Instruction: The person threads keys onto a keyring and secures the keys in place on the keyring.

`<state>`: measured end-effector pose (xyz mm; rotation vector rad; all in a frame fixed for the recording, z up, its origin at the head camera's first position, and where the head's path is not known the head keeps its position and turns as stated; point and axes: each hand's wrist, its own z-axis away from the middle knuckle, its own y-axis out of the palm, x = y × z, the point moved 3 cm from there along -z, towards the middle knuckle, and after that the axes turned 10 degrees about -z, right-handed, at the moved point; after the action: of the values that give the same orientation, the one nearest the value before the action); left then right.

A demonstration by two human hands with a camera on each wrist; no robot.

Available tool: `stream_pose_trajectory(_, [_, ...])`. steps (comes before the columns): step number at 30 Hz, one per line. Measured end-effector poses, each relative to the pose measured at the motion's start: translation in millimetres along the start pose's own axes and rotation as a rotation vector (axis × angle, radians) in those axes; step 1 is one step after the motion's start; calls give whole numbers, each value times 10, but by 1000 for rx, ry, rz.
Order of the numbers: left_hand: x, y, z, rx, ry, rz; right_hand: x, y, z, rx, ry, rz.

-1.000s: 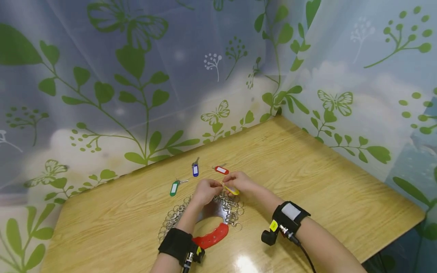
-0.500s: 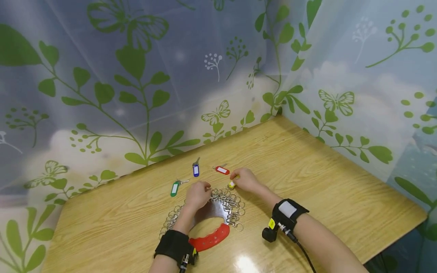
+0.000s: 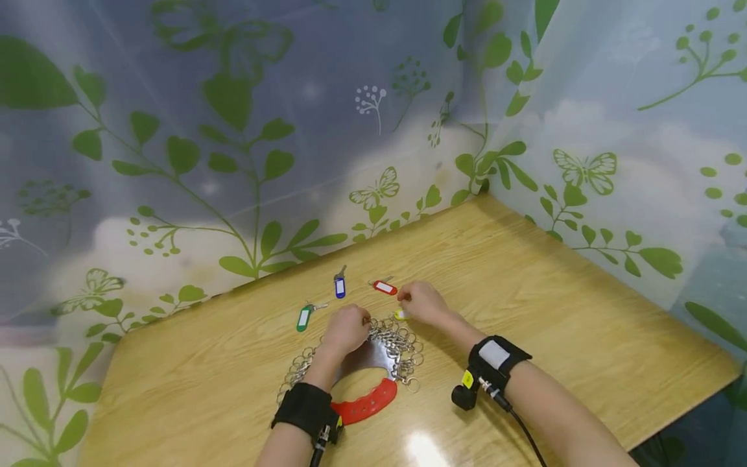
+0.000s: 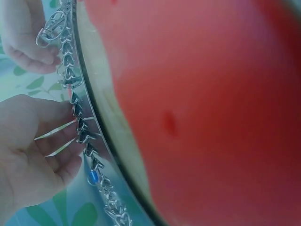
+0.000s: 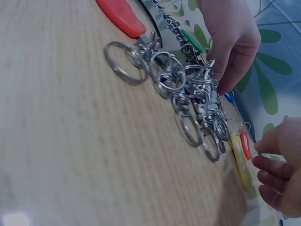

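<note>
Step, as I read it: setting a tagged key down beside the ring holder point(image 3: 364, 407). Right hand point(image 3: 423, 303) fingers curl loosely at the yellow tag point(image 3: 400, 314) on the desk point(image 3: 583, 324); grip unclear. Left hand point(image 3: 345, 329) fingers pinch the holder's key rings point(image 3: 403, 347). Next calls for freeing another ring.

Both forearms reach forward from the near edge of the table, each with a black band around the wrist. The left hand point(image 3: 345, 328) lies knuckles up, its fingers curled downward with the tips touching what lies beneath. The right hand point(image 3: 423, 303) sits just beside it, farther from the near edge, fingers bent inward and fingertips point(image 5: 264, 165) drawn close together.
</note>
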<state>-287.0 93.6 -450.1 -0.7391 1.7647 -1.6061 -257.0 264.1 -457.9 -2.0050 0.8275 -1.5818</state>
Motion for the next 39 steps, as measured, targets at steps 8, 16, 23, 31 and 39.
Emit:
stream_pose_trajectory(8, [-11, 11, -51, 0, 19, -77, -35, -59, -172, 23, 63, 7])
stream_pose_trajectory(16, [19, 9, -40, -39, 2, -136, 64, 84, -434, 19, -9, 168])
stream_pose_trajectory(23, [28, 9, 15, -64, -39, -108, 178, 301, -503, 19, -149, 268])
stream_pose_trajectory(31, [52, -16, 34, -43, -97, 33, 145, 443, -508, 151, -111, 339])
stream_pose_trajectory(39, [148, -74, 7, -23, -158, 226, 107, 386, -580, 75, -223, 369])
